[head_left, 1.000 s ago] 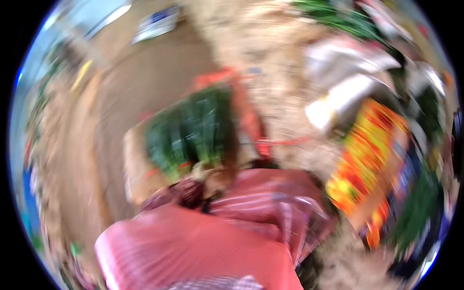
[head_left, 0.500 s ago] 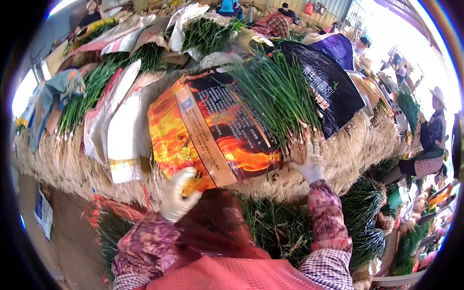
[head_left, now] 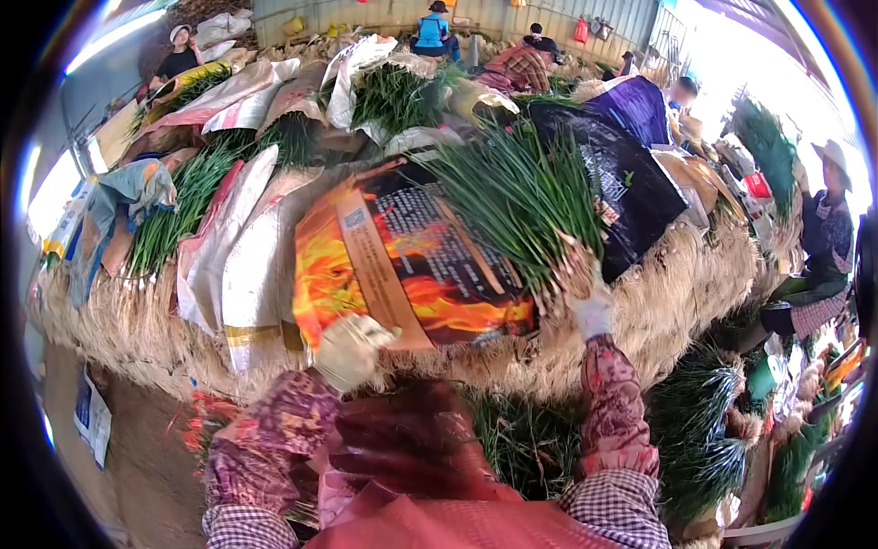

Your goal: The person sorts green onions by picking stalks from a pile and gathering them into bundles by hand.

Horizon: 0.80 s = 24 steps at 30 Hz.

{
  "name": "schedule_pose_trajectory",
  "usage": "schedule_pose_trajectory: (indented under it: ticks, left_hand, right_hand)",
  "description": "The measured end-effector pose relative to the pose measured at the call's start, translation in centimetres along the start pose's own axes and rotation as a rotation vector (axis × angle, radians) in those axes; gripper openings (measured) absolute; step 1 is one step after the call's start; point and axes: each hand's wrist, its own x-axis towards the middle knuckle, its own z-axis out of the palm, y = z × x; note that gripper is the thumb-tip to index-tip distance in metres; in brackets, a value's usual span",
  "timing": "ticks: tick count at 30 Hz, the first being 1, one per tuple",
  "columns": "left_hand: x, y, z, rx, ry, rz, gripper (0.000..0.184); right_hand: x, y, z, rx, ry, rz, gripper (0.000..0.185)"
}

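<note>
A loose bunch of scallions (head_left: 517, 188), green leaves pointing away from me and pale root ends towards me, lies across a printed orange-and-black sack (head_left: 416, 306) and a black sack (head_left: 608, 197). My right hand (head_left: 588, 297), in a whitish glove, is closed over the root ends. At the near edge of the orange sack is my gloved left hand (head_left: 352, 352). Its fingers are curled together and slightly blurred; whatever they may hold is hidden. Both sacks cover a tall stack of scallions whose pale, hairy roots (head_left: 658, 293) face me.
White sacks (head_left: 261, 293) and more scallions (head_left: 174, 220) lie to the left along the stack. Further bundles (head_left: 686, 421) stand low on the right. A person in a pale hat (head_left: 828, 220) is at the right; several other people are behind the stack.
My left hand has gone from spread fingers to curled ones at the sack's edge. My right hand has moved further over the root ends. The head view has shifted slightly.
</note>
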Motion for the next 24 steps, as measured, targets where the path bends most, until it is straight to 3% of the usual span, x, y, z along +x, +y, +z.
schedule_pose_trajectory:
  ticks: [2, 3, 5, 7, 8, 10, 13, 14, 16, 17, 18, 20, 22, 24]
  left_hand:
    - [-3.2, -4.4, 0.8, -0.572, 0.123, -0.275, 0.035]
    - [-5.0, -6.4, 0.7, -0.839, 0.207, -0.386, 0.034]
    - [-3.8, -3.8, -8.1, 0.052, -0.012, -0.1, 0.033]
    - [-6.5, -3.8, -10.3, 0.075, 0.014, -0.132, 0.033]
    - [-8.3, -3.5, -10.8, 0.111, -0.002, -0.147, 0.033]
    - [-11.8, -3.5, -10.0, 0.081, -0.065, -0.21, 0.034]
    - [-13.9, -2.2, -7.4, 0.052, -0.337, -0.425, 0.043]
    - [-13.7, -1.6, -7.0, -0.005, -0.402, -0.494, 0.045]
    - [-13.8, -0.8, -6.5, -0.07, -0.374, -0.452, 0.043]
    - [-13.5, -0.4, -6.6, -0.12, -0.319, -0.494, 0.043]
    - [-13.1, 0.1, -6.7, -0.173, -0.266, -0.542, 0.044]
    - [-11.8, 1.2, -6.4, -0.266, -0.077, -0.565, 0.038]
    - [-9.6, 2.9, -5.6, -0.497, 0.022, -0.557, 0.032]
    - [-7.6, 4.8, -4.0, -0.657, -0.011, -0.509, 0.026]
  right_hand:
    - [2.2, 0.7, 3.8, 0.094, 0.168, -0.382, 0.092]
    - [2.8, -0.2, 5.3, 0.234, 0.144, -0.382, 0.079]
    - [2.3, -3.6, 6.4, 0.781, -0.086, -0.267, 0.071]
    - [1.2, -5.8, 5.7, 0.833, -0.191, -0.42, 0.066]
    - [0.5, -6.4, 4.9, 0.661, -0.182, -0.553, 0.062]
    - [-0.8, -7.3, 3.2, 0.697, -0.249, -0.394, 0.064]
    - [0.0, -5.5, 2.5, 0.286, -0.05, -0.476, 0.063]
    - [0.2, -4.3, 1.9, 0.02, -0.127, -0.315, 0.073]
    - [-2.6, -8.3, -2.7, -0.244, -0.198, -0.254, 0.078]
    - [-2.8, -6.6, -2.7, -0.329, -0.081, -0.424, 0.088]
    - [-3.9, -6.7, -3.4, -0.322, 0.111, -0.52, 0.071]
    - [-6.2, -9.3, -4.1, -0.027, 0.028, -0.587, 0.05]
    - [-8.0, -11.0, -1.2, 0.046, -0.036, -0.901, 0.032]
    - [-9.6, -13.8, 1.3, -0.221, -0.191, -0.821, 0.032]
